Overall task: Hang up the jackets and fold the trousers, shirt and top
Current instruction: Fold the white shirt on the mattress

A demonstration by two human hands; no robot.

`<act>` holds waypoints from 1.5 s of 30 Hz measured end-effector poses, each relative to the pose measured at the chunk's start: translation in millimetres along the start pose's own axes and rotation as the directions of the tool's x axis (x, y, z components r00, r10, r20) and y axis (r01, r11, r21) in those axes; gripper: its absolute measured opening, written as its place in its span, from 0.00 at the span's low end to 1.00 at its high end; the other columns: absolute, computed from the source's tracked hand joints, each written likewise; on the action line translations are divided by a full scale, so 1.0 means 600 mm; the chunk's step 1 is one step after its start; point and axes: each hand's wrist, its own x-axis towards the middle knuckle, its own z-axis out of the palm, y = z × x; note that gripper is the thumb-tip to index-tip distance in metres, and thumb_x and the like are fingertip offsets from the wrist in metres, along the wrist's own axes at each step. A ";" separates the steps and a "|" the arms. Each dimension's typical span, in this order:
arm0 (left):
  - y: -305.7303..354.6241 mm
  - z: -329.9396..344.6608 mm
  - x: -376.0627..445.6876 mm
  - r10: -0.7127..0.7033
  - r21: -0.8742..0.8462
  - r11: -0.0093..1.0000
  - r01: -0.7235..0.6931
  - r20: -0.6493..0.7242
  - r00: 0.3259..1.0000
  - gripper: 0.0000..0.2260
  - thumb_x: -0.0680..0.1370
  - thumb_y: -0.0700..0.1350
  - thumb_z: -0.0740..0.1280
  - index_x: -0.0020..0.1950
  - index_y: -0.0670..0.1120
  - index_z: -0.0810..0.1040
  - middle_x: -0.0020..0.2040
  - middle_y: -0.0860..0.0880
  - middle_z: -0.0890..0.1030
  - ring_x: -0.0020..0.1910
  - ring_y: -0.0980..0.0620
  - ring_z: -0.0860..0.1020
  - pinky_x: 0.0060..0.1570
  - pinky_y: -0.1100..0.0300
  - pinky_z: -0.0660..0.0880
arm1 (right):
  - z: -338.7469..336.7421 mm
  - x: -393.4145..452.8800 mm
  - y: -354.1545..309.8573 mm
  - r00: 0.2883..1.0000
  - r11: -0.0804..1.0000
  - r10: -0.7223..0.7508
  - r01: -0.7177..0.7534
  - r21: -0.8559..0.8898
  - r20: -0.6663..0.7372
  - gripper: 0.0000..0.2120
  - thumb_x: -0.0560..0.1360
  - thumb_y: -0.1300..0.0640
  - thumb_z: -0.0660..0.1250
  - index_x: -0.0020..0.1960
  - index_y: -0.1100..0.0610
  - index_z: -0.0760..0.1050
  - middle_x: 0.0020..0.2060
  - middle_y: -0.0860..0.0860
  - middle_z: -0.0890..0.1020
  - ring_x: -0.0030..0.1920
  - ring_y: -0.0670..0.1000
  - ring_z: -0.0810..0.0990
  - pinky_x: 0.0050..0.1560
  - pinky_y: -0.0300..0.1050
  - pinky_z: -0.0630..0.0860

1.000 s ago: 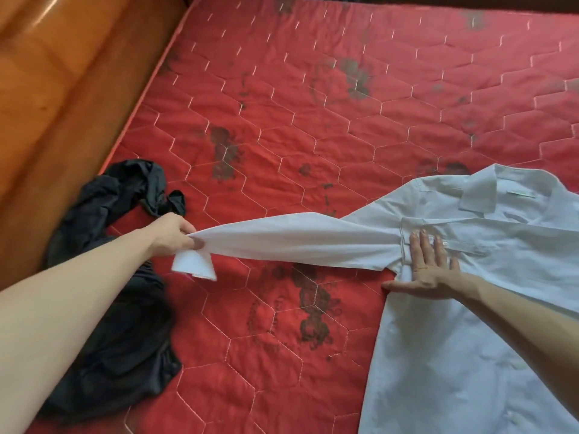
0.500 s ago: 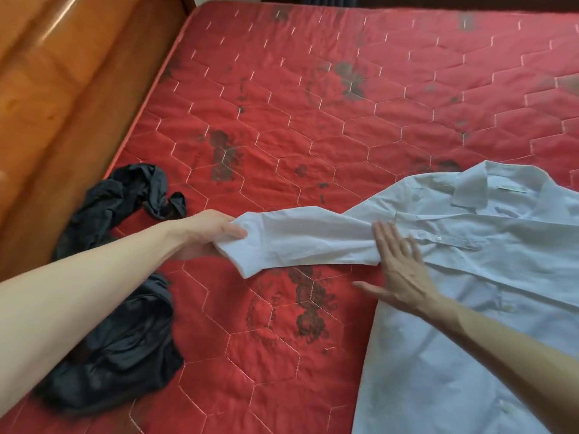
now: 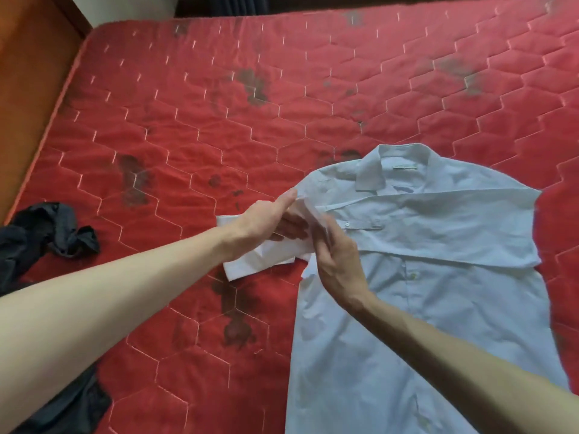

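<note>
A white collared shirt (image 3: 438, 277) lies front up on the red quilted mattress (image 3: 219, 120), collar pointing away from me. Its far sleeve lies folded across the chest. My left hand (image 3: 266, 220) holds the near sleeve (image 3: 260, 261) bunched at the shirt's left shoulder, the cuff hanging out below the hand. My right hand (image 3: 338, 264) rests edge-on along the shirt's left side, fingers straight, touching the sleeve fold. A dark crumpled garment (image 3: 47, 236) lies at the mattress's left edge.
A wooden bed frame (image 3: 28, 73) runs along the left of the mattress. Dark stains mark the red cover. More dark fabric (image 3: 72, 408) shows under my left forearm at the lower left.
My left hand has carried the stretched-out sleeve rightward onto the shirt's shoulder. My right hand shifted from lying flat on the chest to the shirt's left edge.
</note>
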 end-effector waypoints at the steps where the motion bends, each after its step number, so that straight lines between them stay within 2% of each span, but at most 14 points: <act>1: 0.005 0.018 0.014 0.062 0.064 0.996 -0.056 -0.099 0.993 0.28 0.86 0.61 0.53 0.52 0.44 0.87 0.47 0.50 0.88 0.50 0.55 0.86 0.53 0.58 0.75 | -0.034 0.010 0.010 0.999 0.999 0.026 -0.026 0.025 -0.033 0.08 0.86 0.59 0.60 0.54 0.52 0.77 0.40 0.47 0.81 0.41 0.48 0.78 0.46 0.50 0.76; 3: 0.006 0.051 0.047 0.223 0.301 0.945 -0.132 -0.291 0.931 0.23 0.87 0.58 0.53 0.54 0.45 0.83 0.53 0.49 0.84 0.56 0.48 0.80 0.58 0.53 0.73 | -0.105 0.028 0.030 0.995 0.998 0.036 -0.031 0.054 -0.092 0.11 0.86 0.55 0.60 0.45 0.52 0.73 0.34 0.43 0.74 0.36 0.46 0.71 0.41 0.48 0.71; 5: 0.001 0.072 0.081 0.313 0.514 0.851 -0.107 -0.333 0.890 0.18 0.87 0.57 0.55 0.66 0.50 0.78 0.62 0.46 0.75 0.65 0.43 0.71 0.68 0.49 0.66 | -0.183 0.045 0.044 0.987 0.999 0.005 0.002 0.046 -0.163 0.10 0.85 0.54 0.62 0.45 0.53 0.74 0.34 0.41 0.75 0.36 0.42 0.71 0.40 0.42 0.70; 8: 0.004 0.087 0.126 0.352 0.692 0.712 -0.123 -0.200 0.915 0.23 0.85 0.59 0.57 0.79 0.53 0.68 0.74 0.46 0.71 0.73 0.42 0.67 0.74 0.45 0.62 | -0.302 0.069 0.066 0.954 0.998 0.001 0.017 0.058 -0.298 0.07 0.81 0.53 0.64 0.46 0.49 0.78 0.36 0.38 0.80 0.37 0.37 0.75 0.40 0.32 0.71; 11: 0.005 0.091 0.168 0.351 0.880 0.454 -0.137 -0.035 0.936 0.26 0.84 0.60 0.59 0.81 0.51 0.65 0.77 0.45 0.72 0.76 0.42 0.67 0.76 0.45 0.60 | -0.409 0.090 0.106 0.909 0.998 0.052 -0.038 0.041 -0.413 0.08 0.78 0.53 0.65 0.41 0.50 0.78 0.32 0.38 0.77 0.35 0.39 0.71 0.36 0.37 0.69; 16: -0.006 0.115 0.217 0.326 0.932 0.354 -0.082 -0.041 0.945 0.24 0.85 0.54 0.61 0.80 0.48 0.65 0.76 0.45 0.72 0.76 0.42 0.67 0.75 0.46 0.60 | -0.514 0.107 0.201 0.784 0.961 0.209 -0.277 -0.028 -0.585 0.15 0.78 0.54 0.64 0.33 0.50 0.66 0.26 0.41 0.65 0.31 0.42 0.61 0.32 0.42 0.61; 21: -0.025 0.131 0.256 0.372 0.948 0.317 0.001 -0.126 0.919 0.20 0.84 0.51 0.62 0.73 0.44 0.71 0.67 0.40 0.76 0.66 0.37 0.73 0.65 0.42 0.68 | -0.556 0.090 0.311 0.777 0.750 0.408 -0.585 -0.310 -0.478 0.15 0.81 0.52 0.64 0.42 0.62 0.74 0.36 0.56 0.78 0.43 0.62 0.75 0.43 0.53 0.67; 26: -0.030 0.120 0.281 0.290 0.986 0.112 0.126 -0.154 0.945 0.23 0.79 0.51 0.61 0.70 0.39 0.72 0.63 0.38 0.75 0.60 0.38 0.71 0.64 0.44 0.63 | -0.550 0.074 0.337 0.765 0.676 0.386 -0.614 -0.406 -0.515 0.13 0.83 0.51 0.63 0.54 0.61 0.78 0.51 0.63 0.83 0.55 0.68 0.79 0.60 0.59 0.70; 28: -0.030 0.115 0.287 0.352 0.983 0.154 0.101 -0.150 0.924 0.21 0.80 0.49 0.61 0.68 0.38 0.73 0.62 0.37 0.74 0.61 0.37 0.71 0.68 0.41 0.61 | -0.549 0.074 0.339 0.759 0.653 0.404 -0.630 -0.419 -0.511 0.14 0.83 0.51 0.62 0.57 0.62 0.76 0.54 0.64 0.82 0.58 0.68 0.77 0.62 0.60 0.69; 32: -0.034 0.119 0.273 0.506 0.879 0.466 0.103 -0.360 0.784 0.13 0.81 0.46 0.65 0.64 0.43 0.75 0.60 0.40 0.73 0.60 0.37 0.70 0.67 0.41 0.64 | -0.531 0.064 0.337 0.724 0.602 0.455 -0.679 -0.421 -0.518 0.23 0.82 0.47 0.64 0.69 0.62 0.69 0.67 0.64 0.73 0.69 0.66 0.68 0.69 0.61 0.65; 36: -0.077 0.173 0.208 0.306 0.645 0.737 0.202 -0.585 0.751 0.22 0.81 0.51 0.66 0.74 0.48 0.67 0.66 0.41 0.68 0.64 0.39 0.68 0.63 0.40 0.68 | -0.493 0.007 0.327 0.702 0.594 0.435 -0.694 -0.406 -0.564 0.30 0.82 0.45 0.63 0.79 0.58 0.61 0.76 0.60 0.64 0.75 0.63 0.61 0.73 0.64 0.61; 39: -0.143 0.229 0.135 0.147 0.509 0.789 0.345 -0.701 0.698 0.22 0.83 0.54 0.62 0.74 0.44 0.66 0.65 0.39 0.70 0.64 0.37 0.70 0.60 0.38 0.72 | -0.465 -0.061 0.326 0.693 0.581 0.447 -0.706 -0.405 -0.566 0.32 0.84 0.45 0.61 0.82 0.56 0.57 0.81 0.54 0.59 0.80 0.58 0.55 0.76 0.65 0.57; 41: -0.189 0.259 0.078 0.107 0.478 0.794 0.375 -0.718 0.688 0.19 0.84 0.56 0.60 0.65 0.43 0.70 0.60 0.39 0.73 0.59 0.36 0.73 0.55 0.38 0.74 | -0.452 -0.116 0.326 0.687 0.575 0.457 -0.713 -0.402 -0.565 0.32 0.84 0.47 0.62 0.83 0.56 0.57 0.82 0.53 0.58 0.81 0.57 0.55 0.77 0.65 0.57; 45: -0.279 0.311 -0.035 0.149 0.557 0.774 0.301 -0.623 0.768 0.16 0.84 0.56 0.63 0.50 0.43 0.71 0.50 0.44 0.73 0.50 0.41 0.73 0.44 0.43 0.74 | -0.447 -0.220 0.320 0.684 0.589 0.417 -0.704 -0.396 -0.598 0.27 0.81 0.51 0.66 0.77 0.57 0.66 0.72 0.60 0.69 0.70 0.64 0.67 0.69 0.63 0.65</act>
